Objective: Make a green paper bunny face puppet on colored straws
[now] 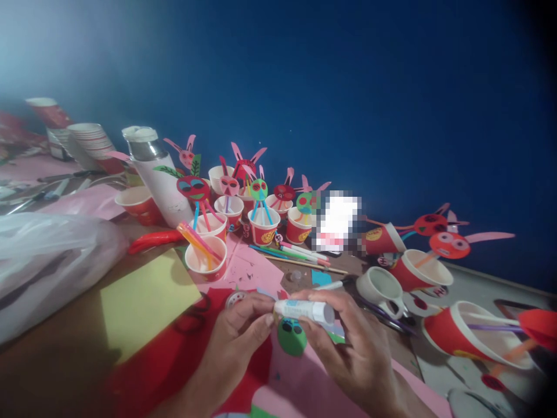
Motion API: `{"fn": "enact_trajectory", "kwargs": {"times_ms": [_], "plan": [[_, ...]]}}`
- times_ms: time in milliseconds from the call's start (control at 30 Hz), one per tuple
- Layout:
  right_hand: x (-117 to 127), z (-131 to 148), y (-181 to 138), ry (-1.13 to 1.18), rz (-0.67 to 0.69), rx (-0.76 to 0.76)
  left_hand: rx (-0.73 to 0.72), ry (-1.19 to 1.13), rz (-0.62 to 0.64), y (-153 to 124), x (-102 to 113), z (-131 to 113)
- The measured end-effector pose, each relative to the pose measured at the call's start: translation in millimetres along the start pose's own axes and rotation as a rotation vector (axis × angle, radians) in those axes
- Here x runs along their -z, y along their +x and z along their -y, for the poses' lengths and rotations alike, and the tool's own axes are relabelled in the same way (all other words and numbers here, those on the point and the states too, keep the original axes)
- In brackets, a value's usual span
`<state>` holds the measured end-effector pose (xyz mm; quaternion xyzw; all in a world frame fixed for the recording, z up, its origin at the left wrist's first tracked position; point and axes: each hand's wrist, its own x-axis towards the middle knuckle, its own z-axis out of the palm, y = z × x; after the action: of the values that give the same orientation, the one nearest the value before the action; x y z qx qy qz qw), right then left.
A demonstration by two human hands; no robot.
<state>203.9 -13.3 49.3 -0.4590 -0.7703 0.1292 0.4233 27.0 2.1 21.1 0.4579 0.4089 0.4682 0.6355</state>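
My right hand (354,342) grips a white glue stick (300,309) lying nearly level, thumb below and forefinger along it. At the tube's left end, the thumb and fingertips of my left hand (241,331) are pinched together. Whatever they hold there is too small to make out. Just below the tube, a green paper face (292,338) with dark eyes rests over pink paper (322,380). Red paper (174,366) spreads under my left hand and wrist.
Red-and-white paper cups (264,233) with paper bug faces on straws stand at the back. A grey mug (380,290) is at right. Markers (304,252), a pixelated bright phone-like shape (337,223), yellow paper (150,302) and a plastic bag (52,261) surround my hands.
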Motion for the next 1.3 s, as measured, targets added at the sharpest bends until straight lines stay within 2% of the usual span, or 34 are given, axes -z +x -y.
{"fn": "enact_trajectory", "kwargs": {"times_ms": [200,533,800,900,1033,1300], "plan": [[0.0,-1.0,2.1,0.036,0.028,-0.029,-0.069,0.136,-0.05,-0.8,3.9,5.3],[3.5,-3.2,-0.3,0.035,0.093,-0.137,-0.016,0.128,-0.045,2.1,3.9,6.5],[1.7,-3.6,1.9,0.02,0.099,-0.149,0.094,0.108,-0.087,4.6,-1.6,2.0],[3.9,-5.5,4.6,-0.025,0.048,-0.118,0.126,0.119,-0.122,4.5,-2.4,0.6],[8.3,-7.4,7.0,-0.061,-0.029,-0.076,0.202,0.103,-0.104,4.3,-4.2,-0.3],[6.0,-1.3,2.5,-0.033,0.061,-0.029,0.303,-0.055,-0.103,4.6,-6.3,1.8]]}}
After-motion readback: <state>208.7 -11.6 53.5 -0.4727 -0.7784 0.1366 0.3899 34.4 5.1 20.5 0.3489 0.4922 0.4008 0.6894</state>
